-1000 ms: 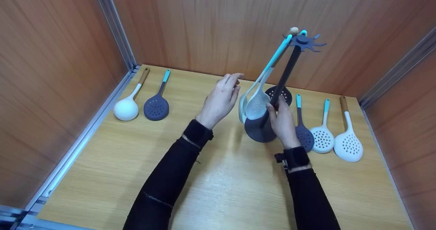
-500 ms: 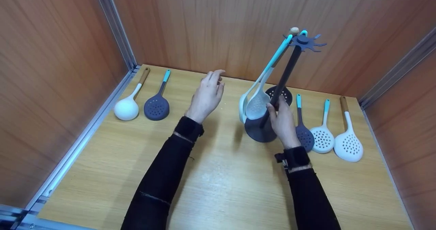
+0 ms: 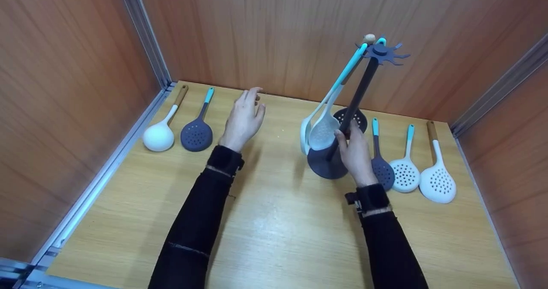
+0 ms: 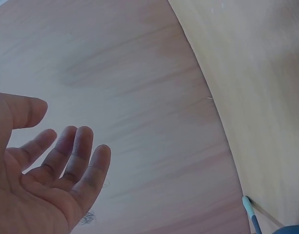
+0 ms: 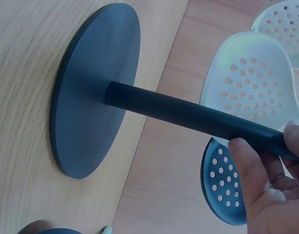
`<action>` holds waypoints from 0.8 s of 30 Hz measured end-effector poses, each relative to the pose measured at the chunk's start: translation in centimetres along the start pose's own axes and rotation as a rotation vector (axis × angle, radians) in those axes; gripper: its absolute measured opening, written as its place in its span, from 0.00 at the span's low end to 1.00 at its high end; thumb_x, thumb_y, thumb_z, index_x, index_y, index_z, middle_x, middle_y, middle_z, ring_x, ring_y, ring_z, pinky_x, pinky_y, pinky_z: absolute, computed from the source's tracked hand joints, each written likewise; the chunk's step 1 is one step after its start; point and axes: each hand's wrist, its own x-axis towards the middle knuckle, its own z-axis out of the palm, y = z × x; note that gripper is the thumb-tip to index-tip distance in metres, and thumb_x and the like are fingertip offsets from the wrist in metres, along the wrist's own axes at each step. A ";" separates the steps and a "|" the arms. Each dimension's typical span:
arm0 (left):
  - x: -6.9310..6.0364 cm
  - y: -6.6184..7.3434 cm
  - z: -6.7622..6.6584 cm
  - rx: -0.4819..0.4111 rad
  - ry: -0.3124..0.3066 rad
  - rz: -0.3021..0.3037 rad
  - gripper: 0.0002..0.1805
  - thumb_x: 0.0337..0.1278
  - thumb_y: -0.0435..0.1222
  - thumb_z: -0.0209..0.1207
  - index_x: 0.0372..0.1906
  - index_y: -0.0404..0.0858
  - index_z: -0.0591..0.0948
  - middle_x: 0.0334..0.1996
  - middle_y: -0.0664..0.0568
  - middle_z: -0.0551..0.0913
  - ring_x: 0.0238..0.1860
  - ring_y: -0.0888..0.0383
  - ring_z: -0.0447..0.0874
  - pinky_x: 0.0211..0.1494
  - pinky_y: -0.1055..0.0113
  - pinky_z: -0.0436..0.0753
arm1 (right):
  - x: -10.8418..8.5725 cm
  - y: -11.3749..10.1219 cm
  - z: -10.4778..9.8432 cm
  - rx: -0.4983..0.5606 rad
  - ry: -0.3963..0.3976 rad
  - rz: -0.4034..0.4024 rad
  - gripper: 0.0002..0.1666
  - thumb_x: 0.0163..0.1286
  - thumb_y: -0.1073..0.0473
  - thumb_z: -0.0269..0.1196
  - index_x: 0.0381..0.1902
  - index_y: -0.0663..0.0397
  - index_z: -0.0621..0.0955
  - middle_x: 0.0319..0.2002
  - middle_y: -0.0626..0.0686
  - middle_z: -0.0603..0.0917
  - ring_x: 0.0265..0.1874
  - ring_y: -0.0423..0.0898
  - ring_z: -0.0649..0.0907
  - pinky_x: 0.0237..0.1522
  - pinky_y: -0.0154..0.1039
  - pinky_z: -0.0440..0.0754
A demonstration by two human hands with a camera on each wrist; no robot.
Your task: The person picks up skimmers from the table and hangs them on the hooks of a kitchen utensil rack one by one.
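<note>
My right hand grips the dark pole of a utensil stand, low down near its round base. From the stand's star-shaped top hang a white slotted skimmer, a dark slotted skimmer behind the pole, and a pale utensil seen edge-on. In the right wrist view, thumb and fingers curl round the pole. My left hand hovers over the table with nothing in it, its fingers loosely bent. Nearest to it lies a dark skimmer with a turquoise handle.
At far left lies a white ladle with a wooden handle. Right of the stand lie a dark skimmer, a white skimmer and a wooden-handled white skimmer. Wood-grain panels wall the table.
My left hand has moved leftward, away from the stand and towards the dark skimmer on the left. The right hand, the stand and the utensils have stayed where they were.
</note>
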 end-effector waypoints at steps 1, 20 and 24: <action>0.0 -0.2 -0.1 0.003 0.000 -0.006 0.25 0.91 0.33 0.60 0.83 0.34 0.77 0.68 0.35 0.87 0.70 0.37 0.89 0.72 0.44 0.91 | 0.0 0.0 0.0 0.003 -0.003 0.002 0.22 0.96 0.58 0.59 0.78 0.63 0.76 0.68 0.71 0.86 0.69 0.69 0.89 0.74 0.68 0.88; -1.4 -4.9 -2.6 -0.038 0.059 -0.130 0.27 0.92 0.35 0.59 0.84 0.32 0.76 0.70 0.31 0.85 0.73 0.34 0.88 0.78 0.42 0.88 | -0.1 0.2 0.1 0.009 -0.003 -0.002 0.20 0.97 0.57 0.58 0.75 0.63 0.76 0.67 0.70 0.86 0.69 0.69 0.89 0.74 0.69 0.89; -1.9 -6.0 -3.0 -0.048 0.087 -0.132 0.27 0.91 0.34 0.60 0.84 0.31 0.76 0.69 0.30 0.85 0.72 0.33 0.87 0.78 0.40 0.86 | -0.2 0.2 0.0 0.017 0.001 -0.015 0.20 0.97 0.57 0.58 0.75 0.64 0.76 0.68 0.71 0.86 0.71 0.69 0.89 0.75 0.70 0.88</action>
